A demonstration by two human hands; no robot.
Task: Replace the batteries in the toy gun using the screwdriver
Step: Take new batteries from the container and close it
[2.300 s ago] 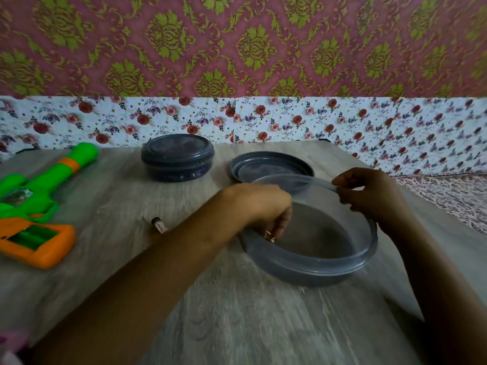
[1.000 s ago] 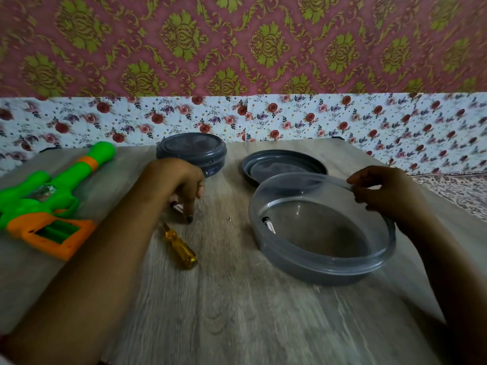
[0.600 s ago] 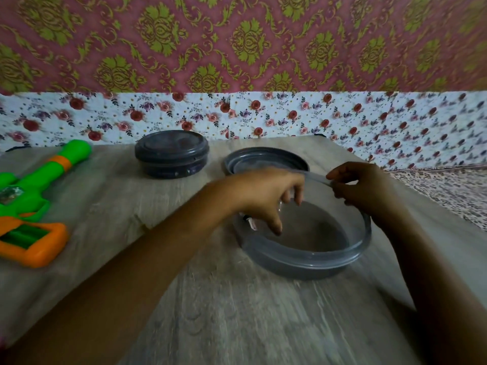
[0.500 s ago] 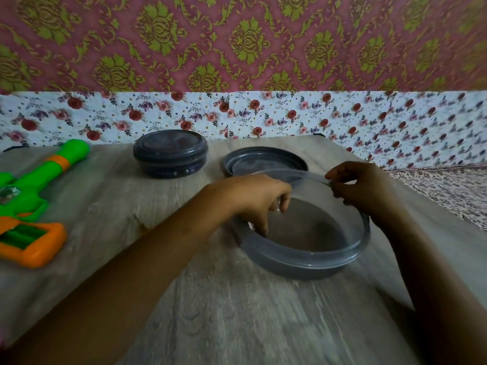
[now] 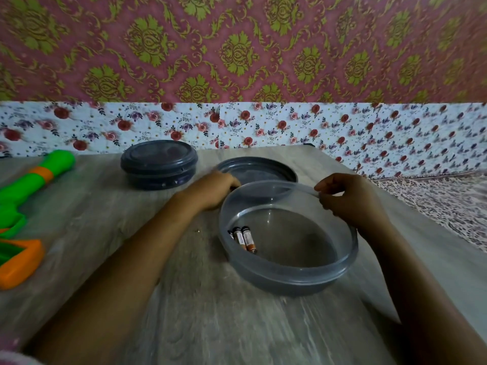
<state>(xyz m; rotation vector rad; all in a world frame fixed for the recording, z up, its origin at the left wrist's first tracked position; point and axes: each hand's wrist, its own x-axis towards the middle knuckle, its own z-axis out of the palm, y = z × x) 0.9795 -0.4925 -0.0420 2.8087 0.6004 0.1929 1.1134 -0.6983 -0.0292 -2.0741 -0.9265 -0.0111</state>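
The right hand point(image 5: 342, 197) is pinching the far rim of the bowl point(image 5: 290, 275), likely steadying it, batteries point(image 5: 245, 239) lying inside between the hands, while the left hand point(image 5: 214, 191), grip impossible to tell, is sitting by the lid point(image 5: 263, 172), the toy gun point(image 5: 23, 185) well to its left.

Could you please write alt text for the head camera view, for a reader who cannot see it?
A person's right hand pinches the far rim of a translucent grey round plastic container holding small orange-and-black batteries, while the left hand is at its left side. A green-and-orange toy gun lies left on the wooden table.
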